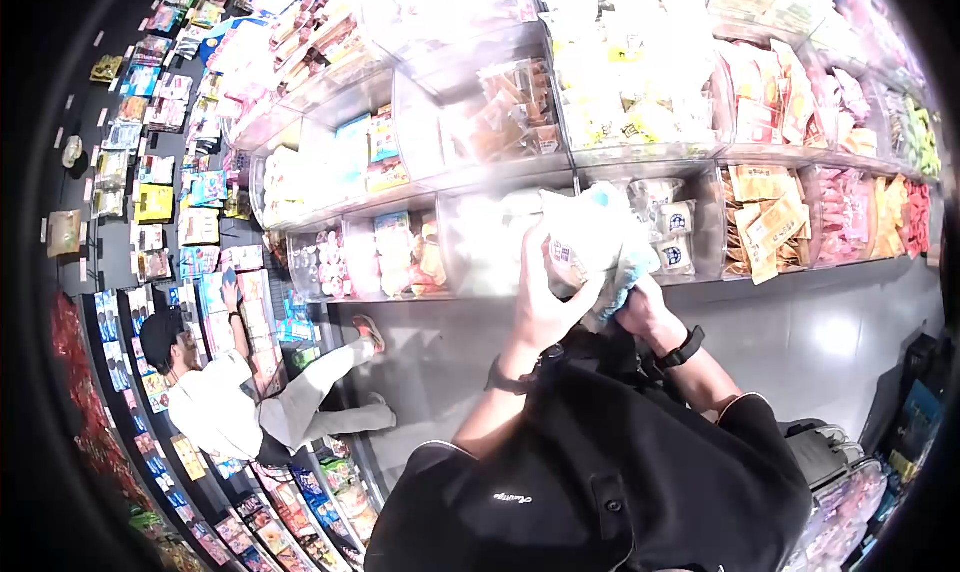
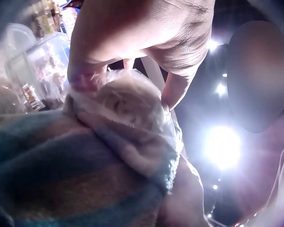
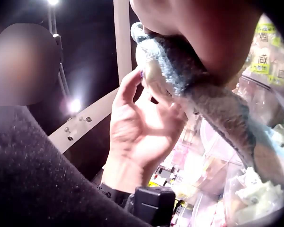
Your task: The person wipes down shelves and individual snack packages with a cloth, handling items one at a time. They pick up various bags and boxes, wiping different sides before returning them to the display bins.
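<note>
In front of the bins, my left hand [image 1: 545, 297] grips a small white wrapped packet [image 1: 568, 262] with dark print, thumb on one side and fingers on the other. The left wrist view shows the packet's clear, crinkled wrapper [image 2: 132, 101] between thumb and fingers. A fluffy towel [image 2: 71, 165] with blue and pale stripes lies against it. My right hand [image 1: 645, 310] holds the towel's blue edge beside the packet; from the right wrist, the towel [image 3: 217, 111] hangs below that hand [image 3: 199, 33]. Glare washes out much of the packet and towel in the head view.
Clear plastic bins [image 1: 580, 162] of wrapped snacks rise in tiers ahead, including orange packets [image 1: 770, 217] at the right. A person [image 1: 215, 402] in a white shirt crouches by the shelves at left. A grey bag [image 1: 815, 452] stands at lower right.
</note>
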`<state>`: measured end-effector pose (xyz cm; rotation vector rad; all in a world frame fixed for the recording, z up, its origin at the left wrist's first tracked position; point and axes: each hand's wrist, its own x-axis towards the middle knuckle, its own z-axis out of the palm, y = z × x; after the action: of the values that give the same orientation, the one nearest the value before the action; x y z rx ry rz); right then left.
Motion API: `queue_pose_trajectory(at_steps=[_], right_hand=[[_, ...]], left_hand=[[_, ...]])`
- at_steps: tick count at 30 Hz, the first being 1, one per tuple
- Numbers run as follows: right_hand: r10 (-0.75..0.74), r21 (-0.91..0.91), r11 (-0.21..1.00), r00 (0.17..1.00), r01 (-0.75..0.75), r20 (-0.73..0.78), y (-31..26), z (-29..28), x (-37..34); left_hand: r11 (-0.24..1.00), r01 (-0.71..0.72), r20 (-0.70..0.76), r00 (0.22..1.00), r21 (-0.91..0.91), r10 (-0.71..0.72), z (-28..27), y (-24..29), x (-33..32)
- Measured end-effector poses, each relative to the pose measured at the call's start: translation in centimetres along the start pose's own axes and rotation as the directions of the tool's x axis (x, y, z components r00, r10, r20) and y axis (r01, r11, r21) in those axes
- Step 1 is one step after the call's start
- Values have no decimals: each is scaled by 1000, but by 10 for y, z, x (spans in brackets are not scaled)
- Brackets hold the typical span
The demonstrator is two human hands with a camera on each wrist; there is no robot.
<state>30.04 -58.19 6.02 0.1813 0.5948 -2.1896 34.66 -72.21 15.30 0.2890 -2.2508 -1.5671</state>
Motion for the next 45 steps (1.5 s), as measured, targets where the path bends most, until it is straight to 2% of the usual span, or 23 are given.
queue_pose_trajectory(at_steps=[2,4,6,10,13,14,15,16,18,20,22,27,29,30,32,33,35,36,38,40,42,43,45], right_hand=[[-70,1,998,996,71,-55,-10,15,2],[-126,18,991,981,131,-150,-24,40,4],[-195,5,981,976,196,-98,-24,24,11],[-435,-381,824,899,420,50,-23,26,8],[-556,-600,536,783,594,279,-23,42,-5],[-459,-682,480,821,552,340,-26,31,-10],[-450,-751,260,765,607,462,-30,27,-12],[-492,-743,125,691,658,529,-27,22,-11],[-376,-637,-249,533,730,758,-34,8,-13],[-371,-704,-144,622,695,690,-40,12,-27],[-419,-730,-14,659,683,625,-40,19,-36],[-269,-785,-358,748,507,606,-65,68,-41],[-315,-804,-95,748,587,584,-56,53,-33],[-422,-771,133,740,622,524,-40,35,-32],[-411,-757,-30,683,652,604,-34,8,-23],[-463,-779,88,718,620,520,-26,-3,-16],[-429,-749,477,865,460,259,-24,-1,-16],[-352,-650,670,924,359,147,-21,-5,-16],[-359,-374,853,929,364,85,-18,4,-17],[-193,-152,969,981,193,13,-25,-8,-30],[-189,-196,961,981,194,47,-41,-12,-38],[-299,-265,919,954,291,9,-41,-25,-40],[-361,-282,905,926,319,-109,-51,-36,-48]], left_hand=[[992,-104,46,994,71,101,-1,0,3],[994,-74,137,989,79,63,-5,-7,1],[994,-71,196,979,81,54,-7,-11,0],[949,198,300,946,-247,-119,-8,4,4],[858,250,334,937,-449,-98,-8,11,9],[841,284,357,927,-461,-117,-9,7,9],[742,421,445,876,-521,-184,-13,7,10],[622,548,533,813,-559,-236,-15,7,11],[510,546,442,837,-664,-322,-10,12,2],[504,530,462,846,-682,-266,-11,16,5],[444,619,529,785,-648,-323,-17,27,9],[450,552,547,823,-702,-156,-11,6,-1],[515,533,524,833,-672,-178,-6,12,0],[530,613,536,784,-586,-313,-5,20,3],[656,481,505,846,-581,-172,-4,4,-1],[643,469,506,850,-606,-143,-4,1,-2],[581,466,477,867,-668,-147,-3,14,-2],[578,430,421,893,-694,-159,-1,13,-5],[574,354,307,934,-738,-181,3,7,-6],[626,239,136,968,-742,-209,2,-15,-4],[742,205,11,966,-638,-258,-4,-35,2],[814,197,-16,969,-546,-246,-12,-50,3],[948,144,-142,971,-282,-190,-19,-64,9]])
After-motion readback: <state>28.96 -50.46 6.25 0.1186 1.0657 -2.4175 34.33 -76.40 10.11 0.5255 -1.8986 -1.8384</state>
